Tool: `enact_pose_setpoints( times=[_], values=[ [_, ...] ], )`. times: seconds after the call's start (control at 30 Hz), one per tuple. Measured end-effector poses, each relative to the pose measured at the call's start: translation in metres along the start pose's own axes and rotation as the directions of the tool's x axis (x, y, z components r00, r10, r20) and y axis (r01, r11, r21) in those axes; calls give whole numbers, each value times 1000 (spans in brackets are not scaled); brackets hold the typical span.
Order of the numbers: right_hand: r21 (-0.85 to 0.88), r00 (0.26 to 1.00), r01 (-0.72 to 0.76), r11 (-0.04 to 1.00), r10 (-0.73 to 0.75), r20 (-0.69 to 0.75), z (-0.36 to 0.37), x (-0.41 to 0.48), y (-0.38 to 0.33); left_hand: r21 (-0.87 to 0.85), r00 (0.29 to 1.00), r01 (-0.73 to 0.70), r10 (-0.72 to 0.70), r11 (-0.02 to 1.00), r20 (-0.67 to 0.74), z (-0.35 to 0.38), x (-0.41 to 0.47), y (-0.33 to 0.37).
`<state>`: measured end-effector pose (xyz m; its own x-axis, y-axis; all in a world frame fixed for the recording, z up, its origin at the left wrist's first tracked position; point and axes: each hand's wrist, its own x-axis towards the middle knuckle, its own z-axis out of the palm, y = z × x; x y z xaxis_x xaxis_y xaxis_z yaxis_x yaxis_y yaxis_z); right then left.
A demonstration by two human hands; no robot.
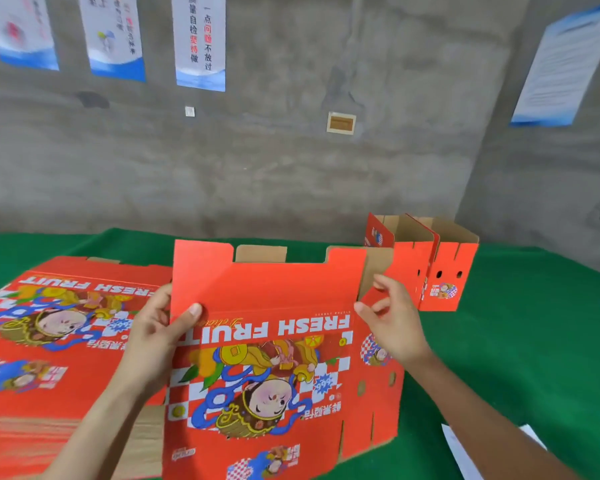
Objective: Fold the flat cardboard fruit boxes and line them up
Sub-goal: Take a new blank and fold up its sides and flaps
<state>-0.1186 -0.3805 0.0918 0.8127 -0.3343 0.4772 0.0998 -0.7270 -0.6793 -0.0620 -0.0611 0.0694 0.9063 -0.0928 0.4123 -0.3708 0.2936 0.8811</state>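
From the head camera, both hands hold a partly opened red box (267, 292) printed with "FRESH FRUIT" and a cartoon figure, the print upside down to the viewer. The left hand (153, 330) grips the box's left edge, with the thumb pressed on the printed face and the fingers tucked behind the panel. The right hand (394, 323) is at the box's right edge. Its fingers are curled around a small red side flap, and the index fingertip touches the corner of the front panel. The box stands tilted between the two hands, its lower edge close to the viewer and its notched top flaps pointing away.

Just left of the left hand, and partly under its forearm, lies a stack of flat boxes (49, 306) with the same print. Beyond the right hand, well apart from it, two folded boxes (447, 271) stand upright side by side, touching, with their tops open. Everything rests on a green-covered bench (534, 323). Near the right forearm, a white sheet of paper (459, 448) lies on the bench. Behind the bench is a grey concrete wall (291, 168) hung with posters (200, 43).
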Motion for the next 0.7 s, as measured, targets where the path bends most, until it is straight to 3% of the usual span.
enact_pose_setpoints(
  times=[0.17,0.23,0.33,0.43,0.5,0.6,0.7],
  values=[
    [91,939,-163,982,126,320,-17,20,-12,-59,1000,25,-26,998,-12,10,-14,-1],
    [22,948,-114,993,102,302,-17,22,-7,-75,999,38,-40,996,-24,15,-19,-3],
    [-21,993,-4,1000,6,118,-16,26,-4,-77,999,42,-44,996,-22,23,-23,-6],
    [172,946,-145,974,86,314,-23,28,-4,-84,999,42,-43,996,-20,26,-24,-10],
    [145,899,-188,971,111,424,-28,28,0,-47,999,33,-35,998,-28,29,-23,-13],
    [130,870,-224,966,138,474,-30,27,6,21,999,44,-44,999,-6,29,-19,-17],
    [180,848,-233,956,110,518,-36,25,9,-45,989,146,-144,988,46,26,-14,-18]
  ],
)
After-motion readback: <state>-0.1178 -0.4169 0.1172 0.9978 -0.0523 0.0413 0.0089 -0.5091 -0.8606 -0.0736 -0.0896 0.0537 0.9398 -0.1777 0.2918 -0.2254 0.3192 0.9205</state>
